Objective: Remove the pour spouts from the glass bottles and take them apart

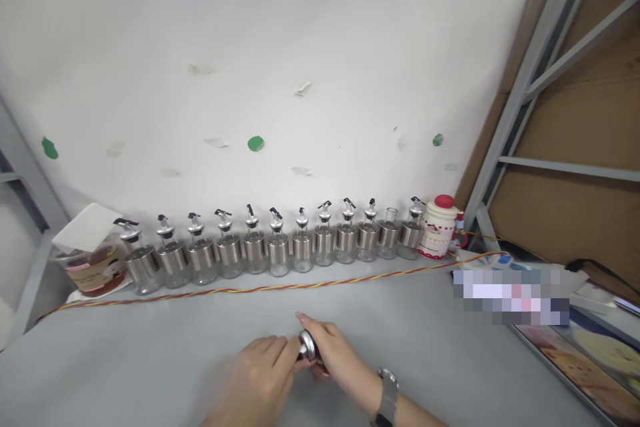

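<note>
Down at the near edge of the grey counter [150, 347], we have both hands together on one small thing. Our right hand [333, 350], a watch [387, 397] on its wrist, wraps its fingers [313, 323] closed around a metal cap [307, 345], a shiny silver collar with a dark part just under it. Our left hand [260, 373] meets it from the other side, fingertips pinched against the same cap; the hand is blurred, so we cannot tell how firmly it grips. The cap sits between the two hands, just above the counter.

Well apart from us, along the white wall [300, 47], stands a row of glass bottles [270, 247] with steel bands and pourer tops; one bottle [389, 233] near the right end has a bare open neck. A twisted red-and-yellow cable [225, 290] runs in front of the row. Left of it sits a jar [93, 267] under a white sheet, and at the right end a white pot with a red lid [440, 227].
</note>
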The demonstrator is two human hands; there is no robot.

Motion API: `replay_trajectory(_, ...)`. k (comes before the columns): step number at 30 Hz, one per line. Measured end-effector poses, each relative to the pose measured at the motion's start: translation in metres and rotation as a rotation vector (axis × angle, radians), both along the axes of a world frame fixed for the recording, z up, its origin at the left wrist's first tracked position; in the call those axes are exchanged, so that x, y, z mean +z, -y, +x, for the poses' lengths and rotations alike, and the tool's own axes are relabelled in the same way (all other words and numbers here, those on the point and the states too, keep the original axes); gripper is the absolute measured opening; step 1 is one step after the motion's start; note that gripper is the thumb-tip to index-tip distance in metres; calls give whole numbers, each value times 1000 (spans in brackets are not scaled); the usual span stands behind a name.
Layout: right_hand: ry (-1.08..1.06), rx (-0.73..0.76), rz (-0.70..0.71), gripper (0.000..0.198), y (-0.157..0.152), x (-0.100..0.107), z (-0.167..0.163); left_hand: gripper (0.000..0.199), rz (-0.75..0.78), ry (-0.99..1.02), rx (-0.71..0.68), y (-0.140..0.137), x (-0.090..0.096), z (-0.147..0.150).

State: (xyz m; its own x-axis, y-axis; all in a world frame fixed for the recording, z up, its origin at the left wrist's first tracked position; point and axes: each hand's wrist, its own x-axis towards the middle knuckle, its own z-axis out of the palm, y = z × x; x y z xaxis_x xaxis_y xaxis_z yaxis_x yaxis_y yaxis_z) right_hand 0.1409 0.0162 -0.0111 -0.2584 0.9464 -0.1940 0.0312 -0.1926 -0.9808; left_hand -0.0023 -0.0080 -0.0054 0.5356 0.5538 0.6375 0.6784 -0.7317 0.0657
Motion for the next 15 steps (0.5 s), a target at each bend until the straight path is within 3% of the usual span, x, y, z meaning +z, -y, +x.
replay_trajectory(2, -5, -33, -54, 43, 1, -2, -2, 16, 133, -52, -5, 1, 1, -1)
replay_trajectory(4, 25, -95, -46, 42, 1, -5, -4, 14, 69, 14, -28, 3, 0, 1)
replay_trajectory(6, 53, -133, -15, 43, 1, -10, -5, 18, -180, 128, -25, 5, -2, 4)
replay_trajectory(11, 139, -170, 96, 46, 4, -12, -5, 38, -1018, 605, 22, 6, -2, 16)
replay_trajectory(15, 298, -186, 332, 48, 14, 0, -1, 45, -1375, 917, -108, 1, -3, 20)
